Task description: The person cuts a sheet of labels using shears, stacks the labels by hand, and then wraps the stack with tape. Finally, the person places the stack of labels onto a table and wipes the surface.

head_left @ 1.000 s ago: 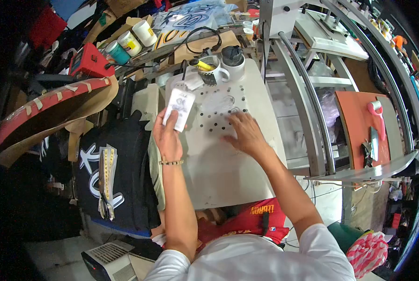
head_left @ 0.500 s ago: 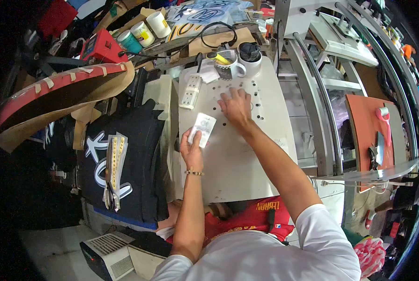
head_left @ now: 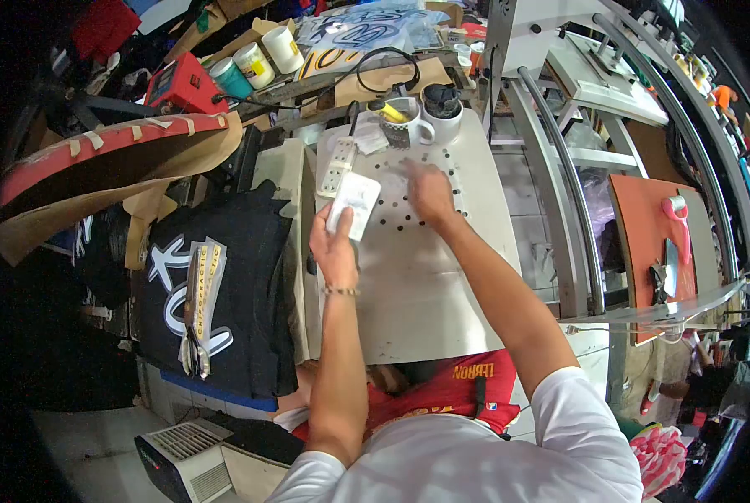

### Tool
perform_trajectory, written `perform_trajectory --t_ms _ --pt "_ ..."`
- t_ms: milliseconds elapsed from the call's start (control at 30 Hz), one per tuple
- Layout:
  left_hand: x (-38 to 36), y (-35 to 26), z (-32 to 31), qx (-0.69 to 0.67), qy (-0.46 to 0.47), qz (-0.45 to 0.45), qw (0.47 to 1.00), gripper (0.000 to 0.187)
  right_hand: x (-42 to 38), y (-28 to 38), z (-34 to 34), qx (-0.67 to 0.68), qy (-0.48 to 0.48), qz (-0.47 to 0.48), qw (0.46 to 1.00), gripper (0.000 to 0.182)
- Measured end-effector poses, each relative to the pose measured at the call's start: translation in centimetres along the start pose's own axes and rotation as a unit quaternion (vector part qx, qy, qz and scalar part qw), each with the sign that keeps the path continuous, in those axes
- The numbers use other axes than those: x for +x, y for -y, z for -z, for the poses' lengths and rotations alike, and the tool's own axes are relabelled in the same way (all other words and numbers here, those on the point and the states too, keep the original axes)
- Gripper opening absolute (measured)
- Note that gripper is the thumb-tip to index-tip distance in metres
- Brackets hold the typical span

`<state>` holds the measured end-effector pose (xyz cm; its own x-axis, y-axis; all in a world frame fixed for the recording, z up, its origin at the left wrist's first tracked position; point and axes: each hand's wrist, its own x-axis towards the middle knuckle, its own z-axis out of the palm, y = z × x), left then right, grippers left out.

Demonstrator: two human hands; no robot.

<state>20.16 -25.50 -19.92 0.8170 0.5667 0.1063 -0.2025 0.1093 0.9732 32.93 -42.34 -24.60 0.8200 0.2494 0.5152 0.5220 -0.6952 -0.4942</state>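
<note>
My left hand is closed on a small white rectangular piece like a card, with a faint grey print on its face. The thumb lies across its front. Over the pale tabletop, my right hand is smeared by motion, so whether its fingers hold anything does not show. Around and beneath it lie several small dark round pieces, spread in loose rows. A white power strip lies just beyond the card.
A patterned mug with a yellow-handled tool and a white mug stuffed with black material stand at the table's far end. Black printed shirts are stacked at left. A grey metal frame borders the right side.
My left hand has raised the white card slightly up and left, near the power strip. My right hand has lifted and turned a little, uncovering more dark pieces. The whole view has shifted slightly.
</note>
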Motion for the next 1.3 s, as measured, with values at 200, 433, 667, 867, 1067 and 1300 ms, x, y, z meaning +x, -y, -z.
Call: perform_trajectory --t_ms 200,433,667,867,1067,1300 --pt "7.0 3.2 -2.9 0.023 0.122 0.115 0.986 0.039 -1.0 -2.0 4.3 0.322 -0.206 -0.228 0.895 0.031" --pt "10.0 1.3 -6.0 0.019 0.159 0.141 0.977 0.043 -6.9 -1.5 10.2 0.415 -0.124 -0.344 0.833 0.026" --pt "3.2 1.6 -1.1 -0.095 -0.005 0.143 0.985 0.044 -0.8 2.1 3.8 0.035 -0.045 -0.08 0.995 0.034" --pt "2.1 5.2 2.0 -0.076 -0.027 0.145 0.986 0.038 1.1 3.2 0.6 -0.119 0.069 -0.113 0.984 0.065" --pt "1.4 6.7 2.5 -0.062 0.001 0.099 0.993 0.039 0.4 2.6 0.2 -0.079 0.047 -0.102 0.991 0.045" --pt "1.4 7.7 2.4 -0.014 -0.011 0.023 1.0 0.034 0.3 2.6 0.4 -0.058 0.007 -0.069 0.996 0.037"
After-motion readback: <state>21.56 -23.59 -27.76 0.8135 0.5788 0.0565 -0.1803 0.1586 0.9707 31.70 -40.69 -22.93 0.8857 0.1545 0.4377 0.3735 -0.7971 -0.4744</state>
